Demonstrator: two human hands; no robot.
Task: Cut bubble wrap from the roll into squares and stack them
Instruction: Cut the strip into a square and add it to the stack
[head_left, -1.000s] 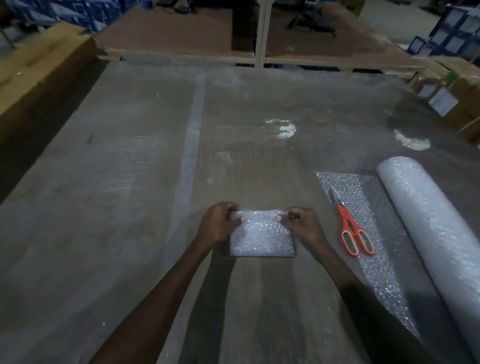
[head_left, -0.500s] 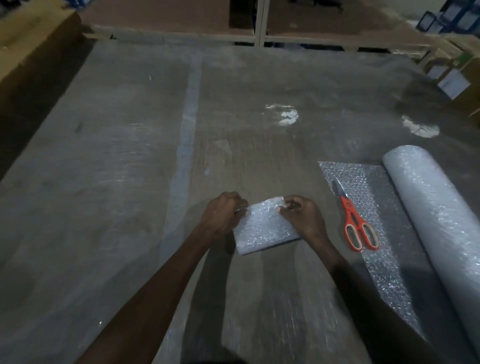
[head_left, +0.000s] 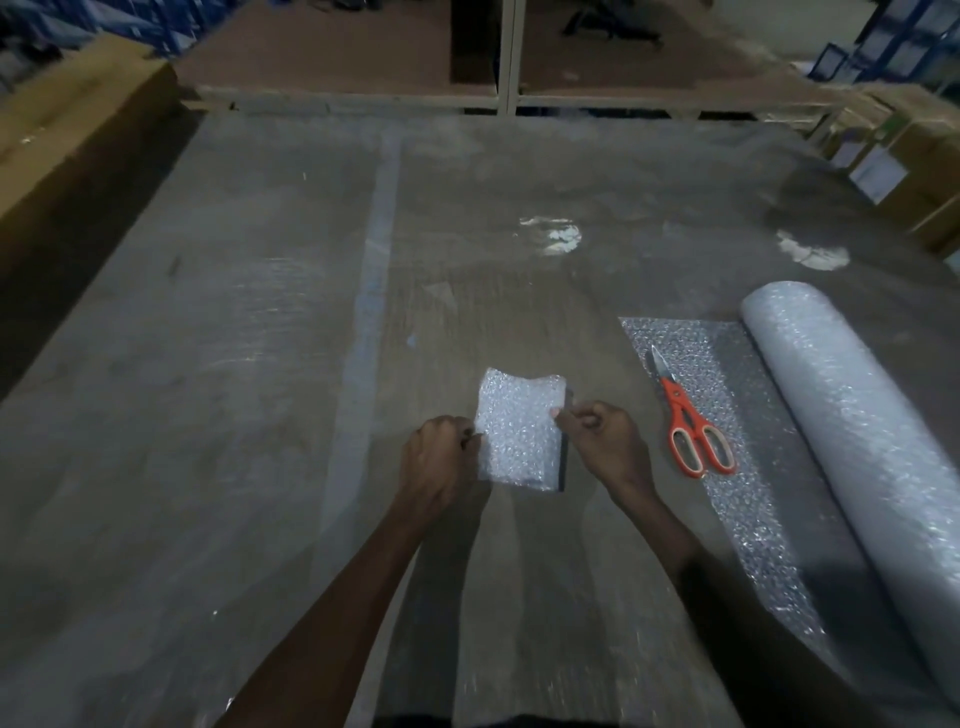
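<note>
A small stack of bubble wrap squares (head_left: 519, 428) sits near the middle of the table (head_left: 260, 364), held at both side edges. The left hand (head_left: 441, 457) pinches its left edge with curled fingers; the right hand (head_left: 602, 441) pinches the right edge between thumb and fingers. To the right, well apart, orange scissors (head_left: 688, 421) lie on the unrolled sheet (head_left: 727, 415) of the bubble wrap roll (head_left: 857, 441). Cardboard boxes (head_left: 909, 156) stand beyond the table's far right corner.
</note>
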